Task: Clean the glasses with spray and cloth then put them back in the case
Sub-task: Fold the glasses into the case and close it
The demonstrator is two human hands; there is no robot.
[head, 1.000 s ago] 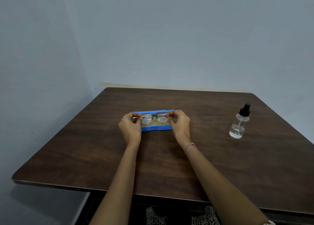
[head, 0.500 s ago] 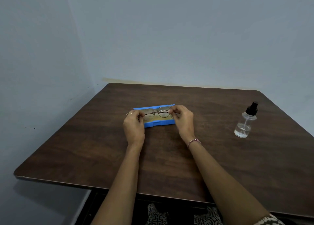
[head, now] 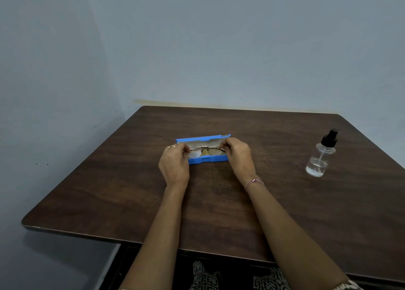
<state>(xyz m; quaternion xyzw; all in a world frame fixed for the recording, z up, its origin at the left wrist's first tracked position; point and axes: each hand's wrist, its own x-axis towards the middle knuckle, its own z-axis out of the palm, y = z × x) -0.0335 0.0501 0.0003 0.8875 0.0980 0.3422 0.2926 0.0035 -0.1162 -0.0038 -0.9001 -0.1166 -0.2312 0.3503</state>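
A person sits at a dark wood-grain bench [head: 219,208] with both forearms stretched forward over it. A blue case [head: 208,159] lies open near the middle of the bench, its long side facing the person. The glasses [head: 205,148], thin metal-framed with rounded lenses, sit over the open case with their lenses towards the far wall and a temple arm folded across the front. Whether they rest on the case floor or are held just above it cannot be told. The left hand [head: 174,163] has its fingers curled and pinches the left end of the frame; a ring [head: 172,146] shows on one finger. The right hand [head: 240,158] is curled the same way and pinches the right end of the frame, covering the right end of the case; a red and white bracelet [head: 254,182] circles that wrist. Inside the case, under the lenses, there is a yellowish patch and a paler one, too small to tell whether they are lining or cloth. A clear spray bottle [head: 321,158] with a black pump top stands upright well apart to the right, close to the bench's right edge, with a little clear liquid in the bottom. Plain pale blue-grey walls meet behind the bench's far left corner. Patterned black and white fabric [head: 205,276] shows below the near edge.
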